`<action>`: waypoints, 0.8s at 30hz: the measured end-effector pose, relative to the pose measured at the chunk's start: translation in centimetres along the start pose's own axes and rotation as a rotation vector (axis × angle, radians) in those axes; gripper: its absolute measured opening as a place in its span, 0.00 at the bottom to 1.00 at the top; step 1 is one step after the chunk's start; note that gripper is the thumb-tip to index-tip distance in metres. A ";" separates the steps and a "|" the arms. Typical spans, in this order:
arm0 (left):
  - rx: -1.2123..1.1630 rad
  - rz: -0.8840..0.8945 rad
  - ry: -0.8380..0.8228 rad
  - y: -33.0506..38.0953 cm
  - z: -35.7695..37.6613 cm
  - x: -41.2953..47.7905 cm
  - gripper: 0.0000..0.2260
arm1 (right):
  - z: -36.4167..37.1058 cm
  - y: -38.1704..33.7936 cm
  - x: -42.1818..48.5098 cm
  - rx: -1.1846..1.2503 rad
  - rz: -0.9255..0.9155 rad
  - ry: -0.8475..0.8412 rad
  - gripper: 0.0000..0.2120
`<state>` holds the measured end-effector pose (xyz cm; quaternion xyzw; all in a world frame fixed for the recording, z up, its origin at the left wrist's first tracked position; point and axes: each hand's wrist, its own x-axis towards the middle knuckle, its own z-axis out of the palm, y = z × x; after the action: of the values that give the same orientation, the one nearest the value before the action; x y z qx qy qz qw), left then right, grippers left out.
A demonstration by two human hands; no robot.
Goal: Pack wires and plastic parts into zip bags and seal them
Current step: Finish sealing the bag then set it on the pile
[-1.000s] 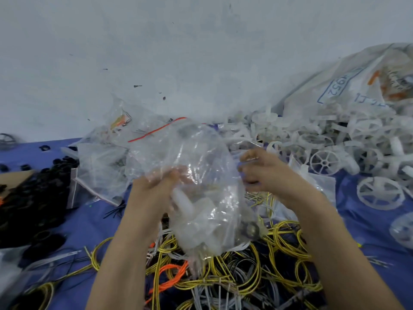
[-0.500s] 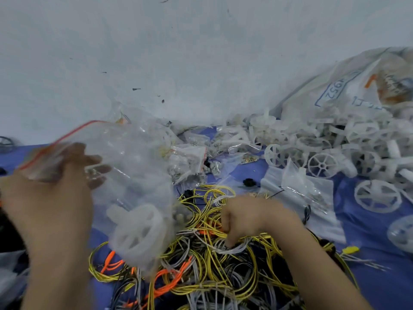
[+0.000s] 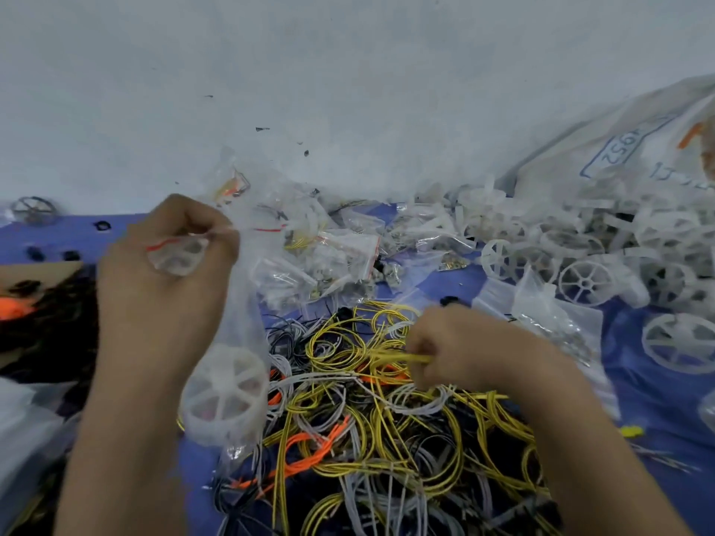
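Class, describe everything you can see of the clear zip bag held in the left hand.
The zip bag is thin, clear, crinkled plastic with a red strip along its mouth. The left hand grips it near the top, so it hangs downward. A white spoked plastic wheel sits in its bottom, over the edge of the wire pile.

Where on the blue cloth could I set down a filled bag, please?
Bare blue cloth lies at the right, between the wire pile and the loose white wheels; a narrower strip lies far left by the wall. Centre and rear right are crowded.
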<state>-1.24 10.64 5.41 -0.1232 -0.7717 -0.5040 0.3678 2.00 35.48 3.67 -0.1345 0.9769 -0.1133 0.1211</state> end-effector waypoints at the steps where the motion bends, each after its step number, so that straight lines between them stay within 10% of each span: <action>1: -0.009 0.013 -0.020 0.5 0.0 -0.2 0.06 | 0.6 -0.6 0.3 -0.061 0.002 -0.096 0.09; 8: 0.029 -0.024 -0.036 2.7 -0.7 -0.9 0.09 | 0.7 -0.8 0.6 -0.037 -0.023 -0.247 0.09; 18: -0.041 -0.049 -0.117 3.7 -0.3 -1.0 0.10 | -3.3 2.6 -3.5 0.753 -0.039 0.459 0.09; 24: -0.031 -0.031 -0.156 3.5 0.0 -0.9 0.08 | -1.8 0.3 -2.8 0.124 -0.155 -0.127 0.04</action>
<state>1.35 12.36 7.19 -0.1560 -0.7919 -0.5104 0.2967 4.02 36.89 5.90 -0.2088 0.9451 -0.1738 0.1815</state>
